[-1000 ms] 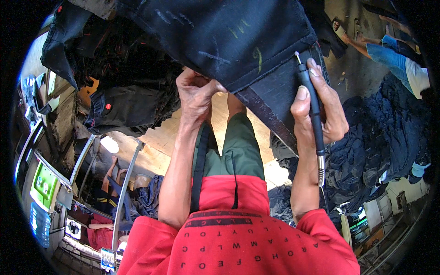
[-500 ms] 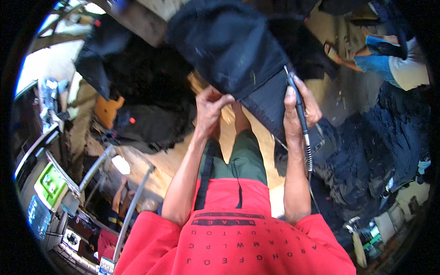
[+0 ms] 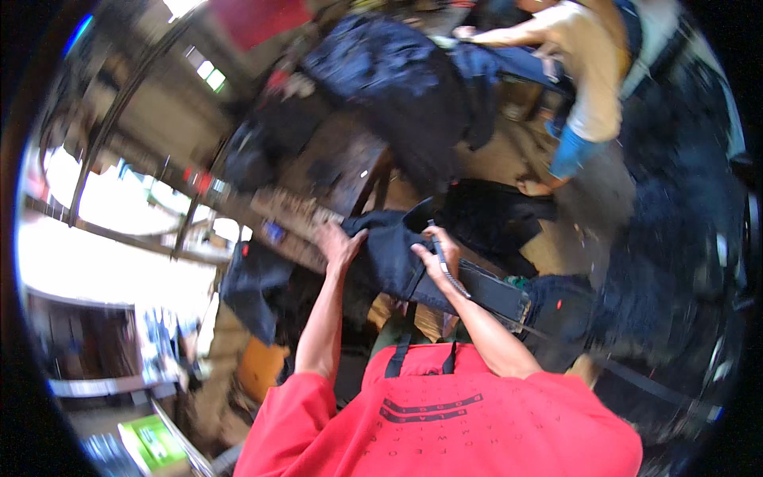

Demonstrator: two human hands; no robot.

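green box [image 3: 151, 440] lower left, hands on dark garment [image 3: 389, 254]

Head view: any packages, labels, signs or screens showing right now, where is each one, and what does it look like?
Green box or screen: lower left, by a shelf; flat rectangle, bright green with a pale patch; too blurred to tell which.
Printed chest panel on the red shirt: bottom centre, dark bars and rows of small dark letters on red.
Red sheet or sign: top edge, plain red, blurred.
Nothing else like that is clear; the hands hold dark cloth, with no label showing.
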